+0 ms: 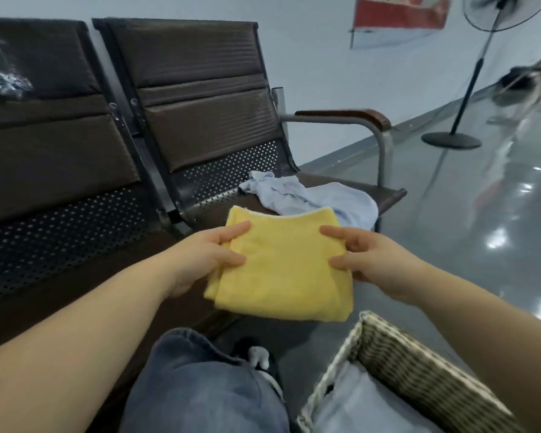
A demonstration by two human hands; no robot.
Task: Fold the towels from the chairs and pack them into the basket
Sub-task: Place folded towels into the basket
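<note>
Towel: yellow towel (281, 267) is folded into a thick square and held in the air, in front of the chair seat and above the person's knee, up and to the left of the basket.
Left grip: left hand (200, 260) has the towel's left edge, thumb on top, the other fingers (235, 231) curled onto the cloth, so it is pinched, not just propped.
Right grip: right hand (372, 257) mirrors it on the right edge, fingers clamped on the fold.
Loose edge: the near bottom-left corner shows layers peeling apart slightly; my read is that the fold could spring open if either pinch lets go early.
Basket: woven basket (419, 354) sits low at the right, beside the jeans-clad knee (200, 385), with a pale folded cloth (356, 407) already inside.
Drop risk: the towel is not over the basket yet; released here it would likely land on the leg or the floor, not in the basket.
Rim risk: I judge the near rim could catch the hanging edge on the way in and drag the fold undone.
Next in line: light blue towel (310, 198) lies crumpled on the seat of the brown chair (200, 89), just behind the yellow one, not yet folded.
Snag risk: a sweep backward could brush that blue heap off the seat.
Surroundings: standing fan (469, 89) stands well apart on the glossy floor (481, 214); dark bundle (0, 70) rests on the left chair.
</note>
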